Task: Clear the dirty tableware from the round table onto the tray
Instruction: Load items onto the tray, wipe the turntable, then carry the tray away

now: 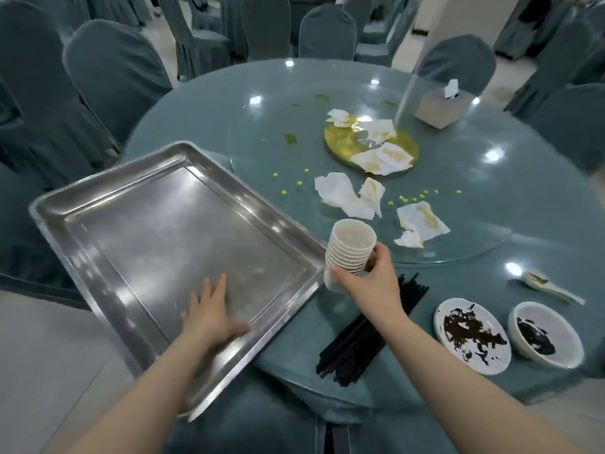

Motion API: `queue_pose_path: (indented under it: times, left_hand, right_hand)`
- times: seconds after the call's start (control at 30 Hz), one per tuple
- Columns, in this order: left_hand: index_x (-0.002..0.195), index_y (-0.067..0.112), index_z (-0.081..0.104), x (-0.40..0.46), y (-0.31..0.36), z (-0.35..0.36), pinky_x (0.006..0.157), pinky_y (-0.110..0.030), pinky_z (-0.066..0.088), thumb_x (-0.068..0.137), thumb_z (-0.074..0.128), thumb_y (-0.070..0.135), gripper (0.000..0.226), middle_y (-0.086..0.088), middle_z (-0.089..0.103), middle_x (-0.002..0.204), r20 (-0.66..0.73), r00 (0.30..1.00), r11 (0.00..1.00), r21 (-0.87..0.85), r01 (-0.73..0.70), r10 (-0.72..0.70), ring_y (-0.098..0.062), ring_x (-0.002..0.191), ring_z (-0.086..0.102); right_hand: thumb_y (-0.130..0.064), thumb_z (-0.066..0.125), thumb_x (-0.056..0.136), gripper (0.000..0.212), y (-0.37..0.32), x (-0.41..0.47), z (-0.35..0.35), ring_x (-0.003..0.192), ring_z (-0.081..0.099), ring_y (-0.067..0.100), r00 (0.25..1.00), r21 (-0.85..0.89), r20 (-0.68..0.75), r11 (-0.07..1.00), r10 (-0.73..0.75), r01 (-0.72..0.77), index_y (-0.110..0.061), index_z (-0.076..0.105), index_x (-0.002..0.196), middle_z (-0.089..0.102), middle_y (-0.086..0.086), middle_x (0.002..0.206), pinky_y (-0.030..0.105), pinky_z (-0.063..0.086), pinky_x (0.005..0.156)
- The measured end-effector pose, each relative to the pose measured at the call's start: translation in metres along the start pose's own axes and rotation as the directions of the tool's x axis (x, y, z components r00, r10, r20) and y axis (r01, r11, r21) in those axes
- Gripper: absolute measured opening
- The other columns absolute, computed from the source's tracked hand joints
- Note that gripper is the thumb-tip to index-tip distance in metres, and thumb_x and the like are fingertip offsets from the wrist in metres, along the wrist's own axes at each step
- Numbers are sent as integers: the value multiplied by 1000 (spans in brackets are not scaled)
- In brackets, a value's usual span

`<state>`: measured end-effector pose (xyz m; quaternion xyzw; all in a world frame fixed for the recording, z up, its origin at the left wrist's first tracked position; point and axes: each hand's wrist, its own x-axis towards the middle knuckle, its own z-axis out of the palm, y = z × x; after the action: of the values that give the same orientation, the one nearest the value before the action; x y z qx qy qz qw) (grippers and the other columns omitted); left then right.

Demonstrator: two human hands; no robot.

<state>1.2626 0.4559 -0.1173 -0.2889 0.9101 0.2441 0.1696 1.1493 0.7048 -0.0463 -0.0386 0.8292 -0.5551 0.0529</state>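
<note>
Left hand (211, 311) flat, fingers spread, steadying overhanging steel tray (98, 253); right hand (373, 276) gripping stacked white cups (352, 247) beside its right rim.

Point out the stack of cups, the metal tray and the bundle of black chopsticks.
stack of cups (352, 249), head view, on the side of the stacked rims.
metal tray (108, 276), head view, on its left rim.
black chopsticks (357, 342), head view, on the middle of the bundle.
</note>
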Motion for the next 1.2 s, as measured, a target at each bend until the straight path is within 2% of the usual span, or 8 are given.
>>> queue_pose_path:
  times: [0.2, 0.33, 0.47, 0.67, 0.77, 0.87, 0.97, 1.2]
  left_hand:
    - [152, 29, -7, 8, -11, 19, 113, -59, 17, 70, 69, 64, 117, -3, -18, 159, 49, 999, 985, 169, 13, -21, -38, 145, -6]
    - [152, 29, -8, 9, -11, 19, 115, -58, 14, 72, 69, 61, 115, -4, -19, 159, 48, 998, 986, 165, 24, -33, -38, 145, -9]
    - [151, 30, -9, 10, -12, 18, 115, -58, 13, 74, 68, 61, 114, -3, -19, 159, 54, 998, 986, 166, 21, -31, -37, 145, -10]
    - [151, 29, -12, 13, -16, 20, 114, -58, 18, 72, 64, 67, 115, -3, -19, 159, 52, 998, 974, 225, 10, -23, -38, 146, -6]
    - [151, 30, -11, 16, -18, 22, 112, -58, 22, 70, 64, 70, 117, -2, -18, 159, 56, 998, 971, 239, 6, -20, -37, 145, -5]
    - [151, 30, -11, 18, -20, 22, 112, -59, 24, 69, 64, 70, 118, -2, -18, 159, 63, 998, 969, 247, 1, -17, -38, 145, -3]
    - [151, 29, -12, 20, -21, 19, 114, -55, 23, 70, 64, 69, 118, -5, -16, 160, 77, 997, 966, 258, 4, -25, -39, 145, -3]
    - [151, 28, -9, 17, -16, 16, 109, -52, 31, 70, 65, 68, 118, -3, -13, 159, 73, 997, 960, 278, -16, -4, -36, 144, 2]
  right_hand:
    - [-28, 82, 64, 60, -15, 32, 62, 96, 58, -8, 987, -41, 131, 994, -92, 98, -39, 52, 114, 63, -23, 104, 16, 45, 81]
    - [-29, 78, 68, 61, -1, 49, 94, 109, 54, 19, 974, -339, 208, 927, -89, 158, -30, 53, 124, 60, -3, 115, 37, 45, 94]
    - [-25, 72, 78, 66, 17, 58, 97, 120, 44, 22, 978, -455, 206, 884, -18, 112, -21, 44, 138, 48, 4, 128, 30, 35, 102]
    - [-4, 61, 82, 41, 54, 39, 24, 109, 52, 16, 968, -412, 138, 877, -210, 249, -18, 59, 120, 50, -12, 111, 23, 36, 93]
    - [10, 52, 70, 60, 89, 27, -34, 124, 47, 26, 963, -589, 232, 769, -136, 250, -14, 58, 125, 54, 3, 128, 29, 31, 106]
    - [-1, 52, 70, 83, 114, 23, -74, 146, 12, 22, 887, -785, 459, 495, 59, 373, -27, 31, 146, 15, -4, 158, 35, 17, 117]
    - [-15, 51, 77, 90, 121, 27, -81, 147, -10, 16, 797, -794, 580, 336, 168, 507, -37, 4, 150, -11, -13, 159, 40, 7, 117]
    - [-25, 56, 72, 72, 104, 41, -76, 124, 36, 22, 640, -646, 763, 139, 86, 751, -26, 31, 140, 36, -1, 136, 35, 35, 97]
